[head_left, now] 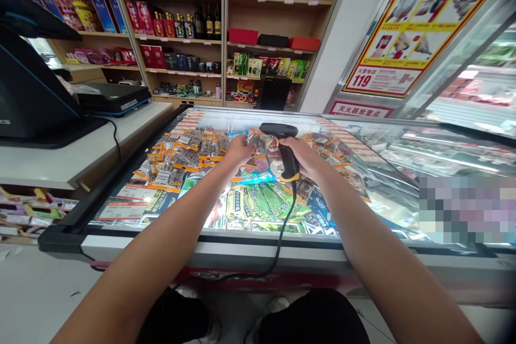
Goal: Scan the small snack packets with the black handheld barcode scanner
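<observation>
My right hand grips a black handheld barcode scanner by its handle, above the glass lid of a chest freezer. The scanner's head points left, and its cable hangs down over the freezer's front edge. My left hand is closed on a small clear snack packet, just left of the scanner. Its fingertips are partly hidden. Around both hands, on the glass, lie many similar clear packets with orange edges and barcode labels. Green ice cream packages show through the glass nearer to me.
The freezer's rim runs across in front of my legs. On the left, a counter carries a black terminal and a weighing scale. Shelves of boxes and bottles stand behind; a red-and-yellow poster hangs at right.
</observation>
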`<state>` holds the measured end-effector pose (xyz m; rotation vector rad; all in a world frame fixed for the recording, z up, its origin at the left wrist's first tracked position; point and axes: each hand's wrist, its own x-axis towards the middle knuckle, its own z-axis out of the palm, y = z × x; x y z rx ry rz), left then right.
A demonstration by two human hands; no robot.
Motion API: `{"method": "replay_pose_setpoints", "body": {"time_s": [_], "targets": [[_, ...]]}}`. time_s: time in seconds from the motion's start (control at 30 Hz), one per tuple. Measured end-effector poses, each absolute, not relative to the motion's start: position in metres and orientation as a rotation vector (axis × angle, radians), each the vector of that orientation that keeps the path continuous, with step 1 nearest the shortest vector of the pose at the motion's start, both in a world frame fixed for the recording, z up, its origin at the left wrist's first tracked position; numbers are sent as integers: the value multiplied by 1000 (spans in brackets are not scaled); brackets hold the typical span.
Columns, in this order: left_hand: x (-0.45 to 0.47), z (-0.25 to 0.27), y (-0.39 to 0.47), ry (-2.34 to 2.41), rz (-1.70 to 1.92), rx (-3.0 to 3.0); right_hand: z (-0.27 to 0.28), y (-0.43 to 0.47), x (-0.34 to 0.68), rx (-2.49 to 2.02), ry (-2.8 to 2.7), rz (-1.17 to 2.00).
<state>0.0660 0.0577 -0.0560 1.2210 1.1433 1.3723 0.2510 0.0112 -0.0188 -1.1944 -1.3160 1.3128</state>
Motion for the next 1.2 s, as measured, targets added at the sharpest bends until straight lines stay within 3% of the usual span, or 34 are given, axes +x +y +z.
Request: {"method": "replay_pose_setpoints", "body": {"time_s": [0.27, 1.2], "targets": [[47, -29, 56, 1133, 1523, 897, -2, -6, 254, -1109, -1483, 1549], [43, -33, 64, 1101, 1556, 960, -1, -8, 254, -1141, -1508, 1509]]}}
